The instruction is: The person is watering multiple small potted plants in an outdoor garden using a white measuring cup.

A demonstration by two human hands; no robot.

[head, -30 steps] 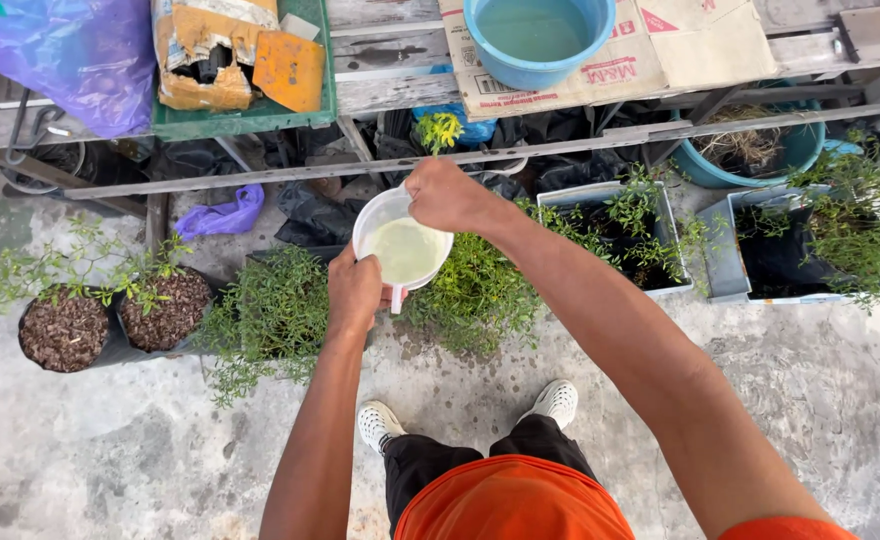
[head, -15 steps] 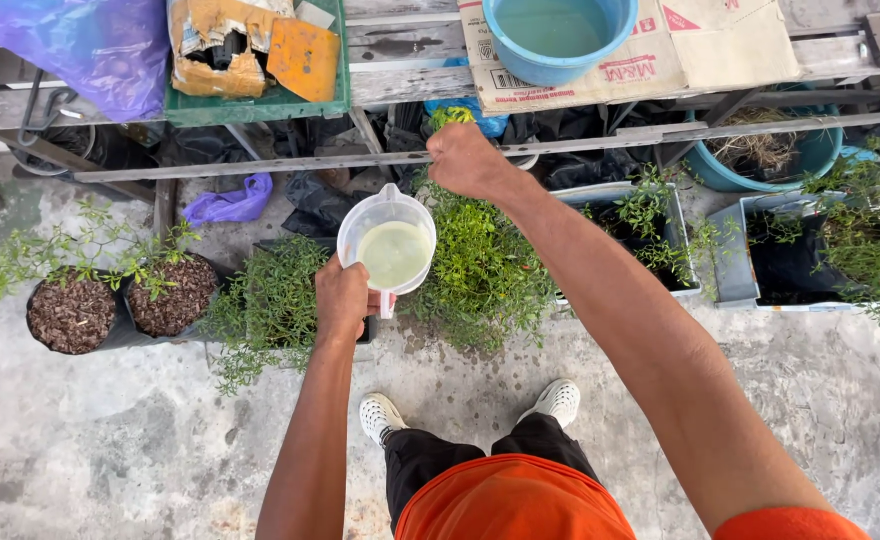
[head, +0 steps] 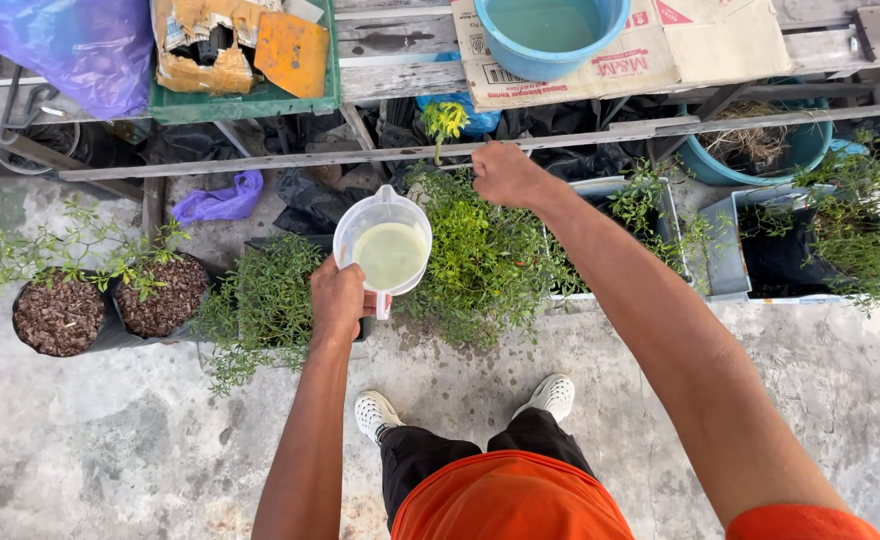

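My left hand [head: 337,297] grips the handle of a clear plastic jug [head: 384,243] holding pale green liquid, level above the potted plants. My right hand [head: 508,176] is closed into a loose fist over a bushy green plant [head: 480,260], just right of the jug and apart from it. Whether anything sits inside the fist is hidden. A small yellow-green sprig [head: 444,119] stands just behind, left of that hand.
A blue basin [head: 550,35] of water sits on cardboard on the wooden bench. Two black pots [head: 65,315] with mulch stand at left, grey planter boxes [head: 730,255] and a teal tub [head: 760,150] at right. A green tray [head: 250,100] and purple bag [head: 222,203] lie behind.
My right hand left the jug's rim and moved right and away, over the bushy plant. The jug stays in my left hand, shifted slightly left.
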